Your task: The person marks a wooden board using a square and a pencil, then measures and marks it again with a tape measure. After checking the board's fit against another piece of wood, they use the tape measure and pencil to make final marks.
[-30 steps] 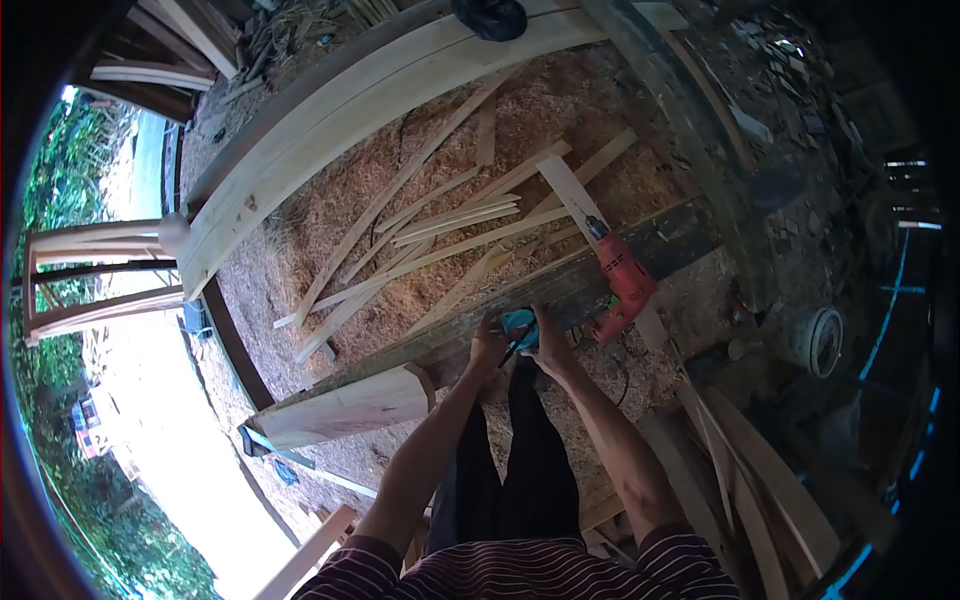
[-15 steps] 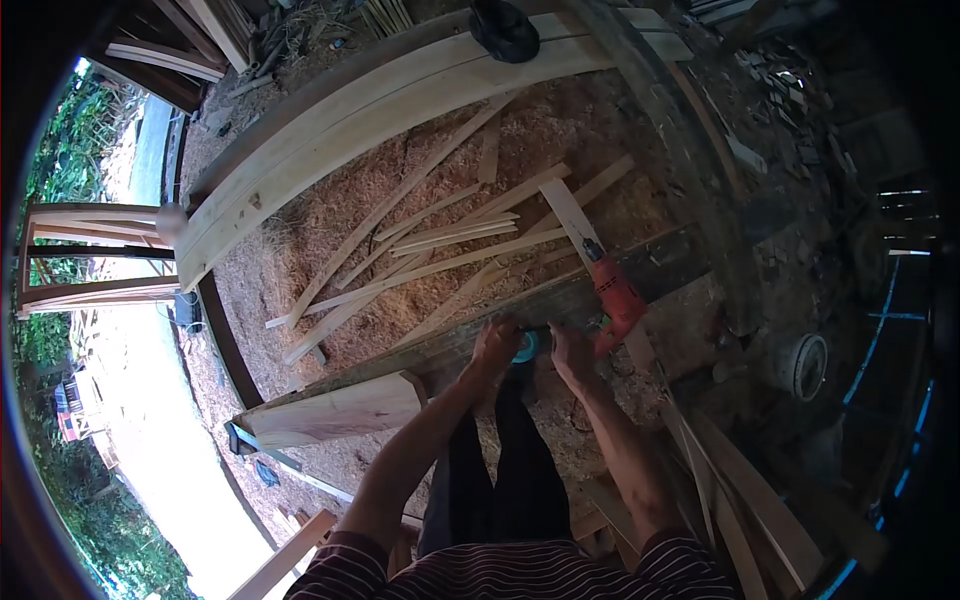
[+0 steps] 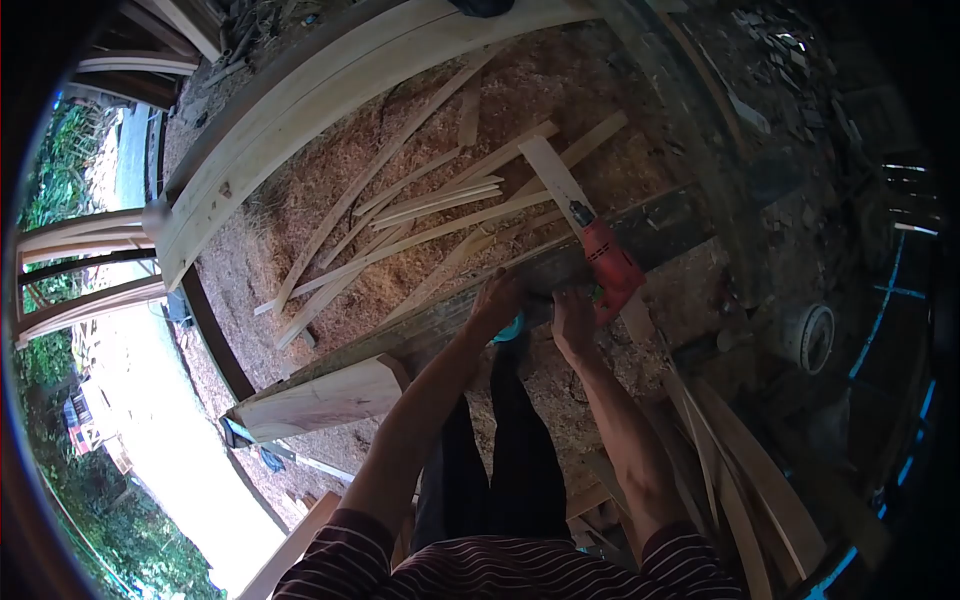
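Observation:
At the near edge of a dark wooden beam [image 3: 440, 318], my left hand [image 3: 497, 302] has its fingers curled closed, with a turquoise round object [image 3: 508, 329] just below it. My right hand [image 3: 573, 318] is closed a short way to its right. Something small and dark shows between the two hands; what each one grips is too dark to make out. Right beside my right hand, a red power drill [image 3: 612, 268] lies on the beam, its chuck over a pale flat strip of wood [image 3: 555, 178].
Thin wood strips [image 3: 440, 205] lie on sawdust beyond the beam. Long planks [image 3: 300, 110] span the far side. A board [image 3: 325, 400] rests at the left, a white bucket [image 3: 812, 338] stands at the right, and more boards [image 3: 745, 470] lean at lower right.
The whole view has shifted, so the planks and strips appear higher and slightly left. Both hands remain close together at the beam, and the turquoise object is now more covered by my left hand.

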Demonstrator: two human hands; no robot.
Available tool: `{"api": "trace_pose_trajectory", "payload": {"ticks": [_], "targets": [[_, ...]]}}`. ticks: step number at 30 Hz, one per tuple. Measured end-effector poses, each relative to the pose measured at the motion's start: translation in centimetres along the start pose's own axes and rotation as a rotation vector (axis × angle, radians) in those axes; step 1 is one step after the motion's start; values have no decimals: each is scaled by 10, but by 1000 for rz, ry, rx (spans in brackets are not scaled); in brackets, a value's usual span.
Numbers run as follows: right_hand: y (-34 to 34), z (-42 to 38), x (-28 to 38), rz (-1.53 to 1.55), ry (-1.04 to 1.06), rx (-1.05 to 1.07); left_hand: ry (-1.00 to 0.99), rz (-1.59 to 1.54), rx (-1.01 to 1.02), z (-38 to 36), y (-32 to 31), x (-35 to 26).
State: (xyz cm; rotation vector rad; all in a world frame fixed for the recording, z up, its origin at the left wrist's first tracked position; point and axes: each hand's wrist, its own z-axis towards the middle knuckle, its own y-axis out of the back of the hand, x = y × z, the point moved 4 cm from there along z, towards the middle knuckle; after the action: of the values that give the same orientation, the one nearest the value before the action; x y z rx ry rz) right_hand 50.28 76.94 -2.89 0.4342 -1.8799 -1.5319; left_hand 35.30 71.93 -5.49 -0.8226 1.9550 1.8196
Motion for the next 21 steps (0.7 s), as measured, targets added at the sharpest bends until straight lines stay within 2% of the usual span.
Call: {"api": "trace_pose_trajectory", "payload": {"ticks": [2, 4, 7, 11, 13, 15, 17, 19, 20, 21], "targets": [[4, 0, 5, 18, 6, 3, 22, 0, 34, -4, 1, 1], [5, 4, 5, -16, -30, 133, 47, 62, 48, -4, 8, -8], [5, 3, 8, -19, 7, 53, 57, 35, 40, -6, 9, -8], [1, 2, 9, -62, 42, 108, 37, 93, -107, -19, 11, -12], [5, 1, 14, -24, 34, 69, 12, -145, -355, -36, 7, -7], [16, -3, 28, 38, 102, -19, 200, -249, -387, -62, 54, -39], [27, -12, 43, 141, 182, -106, 302, -452, -385, -103, 64, -44], [40, -33, 58, 198, 249, -82, 358, -544, -159, -153, 77, -41], [49, -46, 66, 212, 273, -61, 259, -453, -242, -190, 71, -34], [42, -57, 65, 276, 156, 130, 118, -54, -162, -230, 35, -9]]}}
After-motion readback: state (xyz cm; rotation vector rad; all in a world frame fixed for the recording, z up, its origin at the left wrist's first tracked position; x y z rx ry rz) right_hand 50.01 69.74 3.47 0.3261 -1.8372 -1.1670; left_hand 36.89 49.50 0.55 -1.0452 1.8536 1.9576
